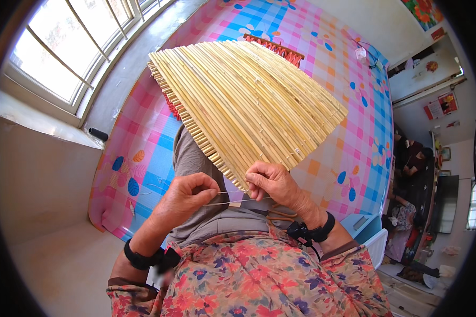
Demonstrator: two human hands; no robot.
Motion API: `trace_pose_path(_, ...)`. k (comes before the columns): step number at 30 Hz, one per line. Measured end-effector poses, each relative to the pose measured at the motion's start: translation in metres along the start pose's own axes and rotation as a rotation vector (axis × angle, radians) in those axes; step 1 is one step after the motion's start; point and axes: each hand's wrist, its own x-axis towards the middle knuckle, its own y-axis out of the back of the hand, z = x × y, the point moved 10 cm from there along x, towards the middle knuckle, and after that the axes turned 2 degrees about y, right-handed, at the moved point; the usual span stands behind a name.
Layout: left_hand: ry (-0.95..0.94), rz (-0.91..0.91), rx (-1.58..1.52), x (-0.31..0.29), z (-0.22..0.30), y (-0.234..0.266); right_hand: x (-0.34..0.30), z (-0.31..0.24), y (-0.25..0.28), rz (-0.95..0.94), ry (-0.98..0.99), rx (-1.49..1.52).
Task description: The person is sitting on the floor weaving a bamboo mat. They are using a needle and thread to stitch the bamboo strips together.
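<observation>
A large mat of pale yellow plant stalks [248, 100], laid side by side in layers and stitched, rests tilted over my lap with one corner toward me. My left hand [188, 196] is just left of that corner, thumb and forefinger pinched on a thin white thread [232, 202]. Two strands of it stretch across to the corner and to my right hand [274, 185]. That hand is closed on the near corner of the mat, its fingertips curled at the edge. Whether it also holds a needle is hidden.
Beneath the mat shows a wooden frame with red webbing [277, 48]. A checked pink and blue cover [312, 174] spreads around me. Handle-like tan loops [281, 215] and a blue plastic bin [367, 230] are right of my lap. A barred window [69, 47] stands left; people [410, 158] sit far right.
</observation>
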Motion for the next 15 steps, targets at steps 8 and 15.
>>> trace_pose_path(8,-0.011,-0.049,-0.086,0.0026,0.0033,-0.0080,0.0005,0.0011,-0.0012,0.012,0.003,-0.012)
trace_pose_path(15,-0.024,-0.074,-0.137,0.0027,0.0053,-0.0102,0.0010,-0.0002,-0.0015,0.023,-0.001,-0.023)
